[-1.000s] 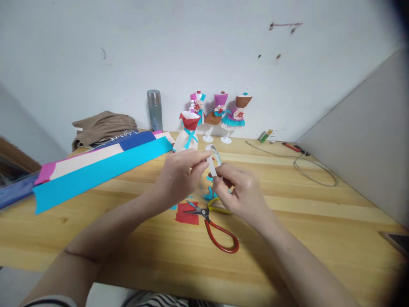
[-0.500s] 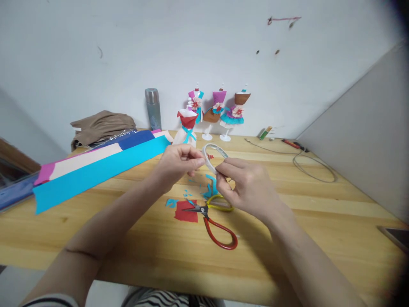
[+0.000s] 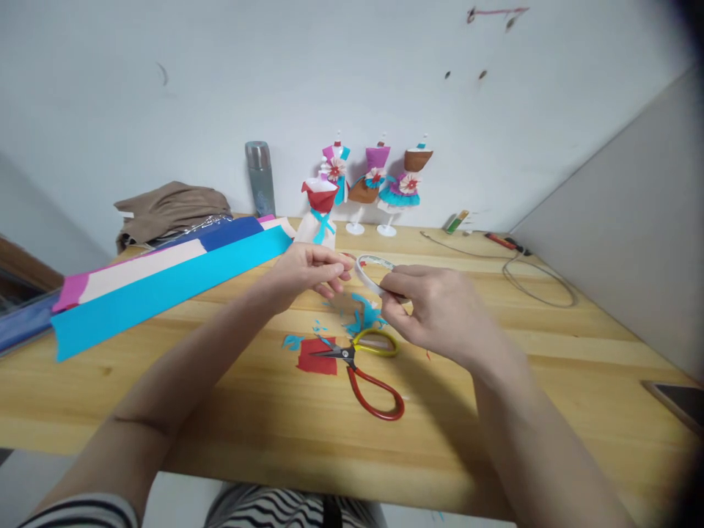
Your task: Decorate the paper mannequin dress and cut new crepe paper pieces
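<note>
My right hand [image 3: 434,304] pinches the near rim of a narrow, nearly used-up roll of tape [image 3: 367,279], held tilted above the table. Close to the roll's left side, my left hand [image 3: 316,271] has its thumb and forefinger pressed together; whatever is between them is too small to make out. Below the hands lie scissors [image 3: 352,359] with one yellow and one red handle, blades spread. They rest partly on a red paper piece [image 3: 314,359], with turquoise scraps [image 3: 363,314] behind.
Four small dress forms in paper outfits stand at the back, the nearest in a red-topped dress [image 3: 320,196]. Coloured paper sheets [image 3: 165,282] lie left, near a brown cloth [image 3: 176,209] and a flask [image 3: 260,180]. A cable [image 3: 514,275] curls at right.
My left hand's lower fingers have spread a little. The tape roll has tipped flatter in my right hand and shifted slightly right. The view has moved slightly.
</note>
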A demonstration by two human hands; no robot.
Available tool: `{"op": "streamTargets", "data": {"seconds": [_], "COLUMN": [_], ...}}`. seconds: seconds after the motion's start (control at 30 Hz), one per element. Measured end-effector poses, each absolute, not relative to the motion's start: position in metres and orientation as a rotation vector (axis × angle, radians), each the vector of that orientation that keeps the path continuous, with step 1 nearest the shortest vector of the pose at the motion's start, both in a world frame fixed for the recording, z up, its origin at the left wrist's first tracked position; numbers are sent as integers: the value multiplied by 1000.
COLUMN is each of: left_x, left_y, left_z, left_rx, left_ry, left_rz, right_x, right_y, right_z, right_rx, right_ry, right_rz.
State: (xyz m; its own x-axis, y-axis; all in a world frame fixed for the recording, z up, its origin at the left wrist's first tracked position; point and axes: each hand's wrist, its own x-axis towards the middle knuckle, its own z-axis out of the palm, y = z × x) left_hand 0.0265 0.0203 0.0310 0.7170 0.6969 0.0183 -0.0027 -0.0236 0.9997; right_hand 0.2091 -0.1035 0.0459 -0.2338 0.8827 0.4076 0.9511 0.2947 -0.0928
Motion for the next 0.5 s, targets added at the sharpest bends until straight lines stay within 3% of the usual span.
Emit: {"op": "streamTargets", "data": {"seconds": [0.5], "left_x": [34], "left_y": [10], "left_z": [25], "left_rx": [1911], "left_ry": [720], "left_rz": [528], "right_x": [204], "right_y": [-102], "right_z": [48], "right_rx": [-1761], "right_ry": [-2318], "right_rz": [-217]}}
